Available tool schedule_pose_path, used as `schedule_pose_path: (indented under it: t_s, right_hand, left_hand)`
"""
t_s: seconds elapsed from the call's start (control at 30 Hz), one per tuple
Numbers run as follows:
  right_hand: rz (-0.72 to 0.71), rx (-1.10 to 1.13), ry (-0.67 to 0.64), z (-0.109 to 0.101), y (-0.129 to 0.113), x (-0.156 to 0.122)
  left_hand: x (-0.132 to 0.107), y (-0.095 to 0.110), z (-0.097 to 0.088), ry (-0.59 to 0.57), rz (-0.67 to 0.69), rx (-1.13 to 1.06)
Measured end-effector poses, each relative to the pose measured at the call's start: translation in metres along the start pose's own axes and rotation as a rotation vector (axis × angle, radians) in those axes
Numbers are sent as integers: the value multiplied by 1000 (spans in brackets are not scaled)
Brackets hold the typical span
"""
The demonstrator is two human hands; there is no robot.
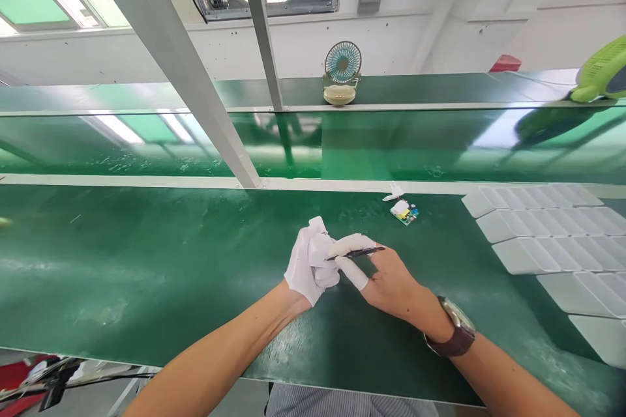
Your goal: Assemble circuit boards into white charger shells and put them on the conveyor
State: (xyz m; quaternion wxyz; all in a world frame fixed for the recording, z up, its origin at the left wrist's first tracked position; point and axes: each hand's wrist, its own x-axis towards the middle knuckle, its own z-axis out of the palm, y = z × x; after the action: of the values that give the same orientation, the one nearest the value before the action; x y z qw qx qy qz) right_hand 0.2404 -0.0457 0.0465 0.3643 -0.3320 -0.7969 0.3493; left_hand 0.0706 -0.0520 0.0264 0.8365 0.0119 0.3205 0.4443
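Note:
A white glove covers my left hand [302, 272], whose fingers are closed around a small white plastic part [319, 250] with rounded edges. Above it a white tab [317, 224] sticks out; I cannot tell whether it belongs to the same part. White covers sit on the thumb and index finger of my right hand [386, 277], which pinches a thin dark pointed tool [359, 252], pen-like or tweezer-like. Its tip is at the face of the white part. Farther back on the green table lie a small circuit board [405, 211] and a white plastic piece [393, 192].
Overlapping rows of white divided trays [542, 225] occupy the right side of the green bench [147, 260]. A slanted metal post [195, 91] rises from the bench's back rail. On the shelf behind stand a small fan [342, 71] and a lime-green object [601, 71].

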Motion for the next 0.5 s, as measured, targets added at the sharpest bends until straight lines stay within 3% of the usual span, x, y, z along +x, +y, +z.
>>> schedule_pose_path:
  t_s: [0.07, 0.23, 0.5]
  right_hand:
    - [10, 46, 72, 0, 1, -3]
    - [-13, 140, 239, -1, 6, -9]
    - [-52, 119, 179, 2, 7, -15]
  left_hand:
    - [-1, 2, 3, -33, 33, 23]
    - [-3, 7, 4, -73, -43, 25]
    - [-5, 4, 9, -107, 22, 23]
